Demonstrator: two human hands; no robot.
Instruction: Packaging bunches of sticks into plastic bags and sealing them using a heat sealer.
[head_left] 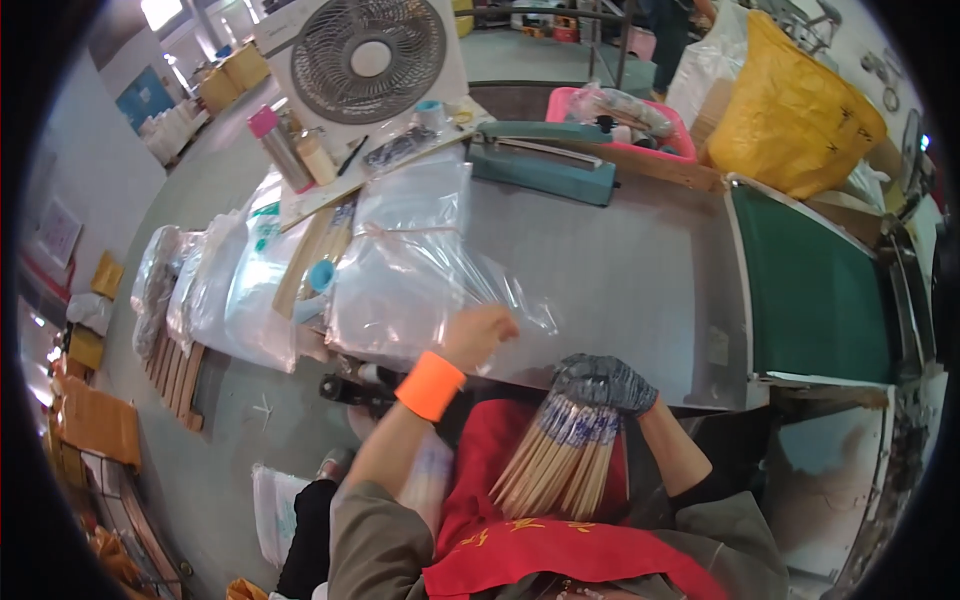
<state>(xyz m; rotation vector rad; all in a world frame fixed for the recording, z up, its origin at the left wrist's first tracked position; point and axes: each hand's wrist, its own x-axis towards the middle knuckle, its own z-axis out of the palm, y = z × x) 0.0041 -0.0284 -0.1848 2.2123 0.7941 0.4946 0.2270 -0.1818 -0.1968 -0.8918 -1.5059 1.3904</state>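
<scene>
My right hand, in a dark grey glove, grips a bundle of wooden chopsticks by their blue-and-white patterned ends. Their plain ends fan down over my red apron. My bare left hand, below an orange wristband, is over the near right edge of a stack of clear plastic bags. Its fingers are curled closed; whether plastic is pinched between them is not visible. A loose clear sheet of the stack spreads to the right, just beyond these fingers.
A teal bag sealer stands at the back of the grey table. Behind are a fan, a pink-capped bottle and a pink basket. Right are a green board and a yellow sack.
</scene>
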